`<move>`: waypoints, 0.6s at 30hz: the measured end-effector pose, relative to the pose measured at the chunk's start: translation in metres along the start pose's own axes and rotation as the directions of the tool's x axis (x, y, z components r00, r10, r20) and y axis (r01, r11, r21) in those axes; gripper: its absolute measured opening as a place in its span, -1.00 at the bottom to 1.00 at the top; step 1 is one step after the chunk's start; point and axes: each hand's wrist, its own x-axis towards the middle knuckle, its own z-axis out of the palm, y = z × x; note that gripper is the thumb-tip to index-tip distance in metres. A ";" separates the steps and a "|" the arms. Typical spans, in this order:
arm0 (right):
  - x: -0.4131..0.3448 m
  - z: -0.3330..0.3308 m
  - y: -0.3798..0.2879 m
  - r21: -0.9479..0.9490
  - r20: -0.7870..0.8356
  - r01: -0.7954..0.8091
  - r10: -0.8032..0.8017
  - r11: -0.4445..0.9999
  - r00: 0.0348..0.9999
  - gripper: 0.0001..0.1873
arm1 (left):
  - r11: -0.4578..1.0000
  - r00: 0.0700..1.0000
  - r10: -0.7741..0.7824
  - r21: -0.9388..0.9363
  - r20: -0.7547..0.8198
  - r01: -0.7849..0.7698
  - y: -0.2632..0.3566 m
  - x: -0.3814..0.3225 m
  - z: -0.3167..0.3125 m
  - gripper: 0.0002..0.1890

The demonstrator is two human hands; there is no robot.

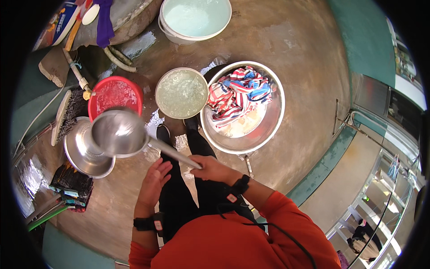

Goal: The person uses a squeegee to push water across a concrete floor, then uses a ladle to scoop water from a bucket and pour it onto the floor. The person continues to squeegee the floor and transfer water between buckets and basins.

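Observation:
My right hand [212, 169] grips the handle of a large metal ladle [119, 132]. The ladle's bowl, blurred, is over a steel bowl [75, 148] and the near edge of a red plastic basin [140, 97] containing water. Beside the ladle's handle, my left hand [154, 181] is raised with its fingers apart and nothing in it. Before my feet stands a round pale container [156, 101] of water. Right of it, a wide metal basin [265, 131] holds a crumpled red, white and blue striped cloth [243, 90].
A white bucket [183, 39] of water stands farther off. At left are a pipe with a yellow-capped tap [86, 94], a bristle brush [62, 117] and a mop or broom head [72, 183]. The floor [305, 84] has shiny wet-looking patches. A green-based wall edges the right side.

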 end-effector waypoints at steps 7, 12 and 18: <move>-0.010 0.058 -0.055 -0.081 0.297 0.137 -0.107 0.987 0.949 -0.62 | 0.918 0.997 0.080 -0.389 -0.006 -0.076 0.052 -0.039 0.017 -0.70; -0.017 0.097 -0.075 -0.273 0.263 0.478 -0.413 0.835 0.872 -0.56 | 0.807 0.981 0.136 -0.559 -0.138 -0.190 0.055 -0.061 -0.002 -0.69; -0.042 0.064 -0.065 -0.651 -0.102 0.237 -0.392 0.722 0.914 -0.59 | 0.665 0.931 0.091 -0.675 -0.353 -0.321 0.050 -0.099 -0.063 -0.65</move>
